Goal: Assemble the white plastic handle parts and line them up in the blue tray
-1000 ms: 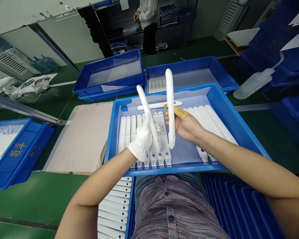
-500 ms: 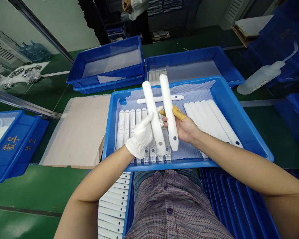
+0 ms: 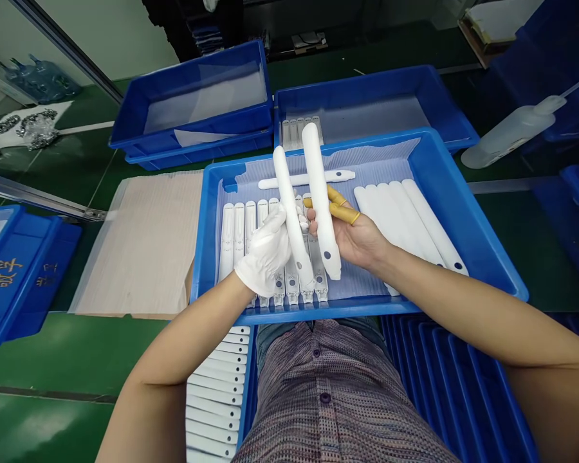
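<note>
Above the blue tray, our left hand pinches one white handle and our right hand another white handle, fingers pressed around each. We seem to be inspecting the pair; the next move likely calls for gentle, steady turning.

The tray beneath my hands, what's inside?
Pale liner, left row of white strips, similar right group, one crosswise strip. Left hand and held strips hide left-row parts; the right forearm hides right-group parts.
</note>
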Demonstrator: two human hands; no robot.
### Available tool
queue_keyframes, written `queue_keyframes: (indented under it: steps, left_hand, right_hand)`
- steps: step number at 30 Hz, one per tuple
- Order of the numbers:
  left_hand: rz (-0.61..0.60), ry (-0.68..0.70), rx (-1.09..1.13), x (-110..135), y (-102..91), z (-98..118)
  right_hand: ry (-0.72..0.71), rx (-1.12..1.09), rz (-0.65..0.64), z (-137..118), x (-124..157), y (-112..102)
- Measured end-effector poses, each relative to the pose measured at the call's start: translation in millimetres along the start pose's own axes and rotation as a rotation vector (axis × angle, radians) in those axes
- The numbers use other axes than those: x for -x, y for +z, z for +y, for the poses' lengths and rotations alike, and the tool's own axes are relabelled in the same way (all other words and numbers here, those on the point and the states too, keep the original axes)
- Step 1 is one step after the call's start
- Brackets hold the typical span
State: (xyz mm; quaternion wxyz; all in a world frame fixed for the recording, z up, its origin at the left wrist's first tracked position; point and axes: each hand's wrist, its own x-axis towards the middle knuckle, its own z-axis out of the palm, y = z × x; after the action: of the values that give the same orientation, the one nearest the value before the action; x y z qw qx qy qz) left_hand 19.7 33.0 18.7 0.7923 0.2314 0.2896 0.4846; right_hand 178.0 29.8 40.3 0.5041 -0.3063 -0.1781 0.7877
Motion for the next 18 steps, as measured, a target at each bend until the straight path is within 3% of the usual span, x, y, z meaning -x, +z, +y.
queue_keyframes:
  steps: [9, 14, 18]
  left_hand:
    - [0.088, 0.008, 0.019, 3, 12.6, 4]
    - [0.026, 0.034, -0.048, 5, 8.9, 3]
    - [-0.094, 0.079, -0.201, 7, 4.1, 4]
  right_hand:
    - [-0.031, 0.148, -0.054, 5, 0, -5]
    - [-0.202, 0.422, -0.097, 14, 4, -14]
    - [-0.422, 0.789, -0.120, 19, 9, -18]
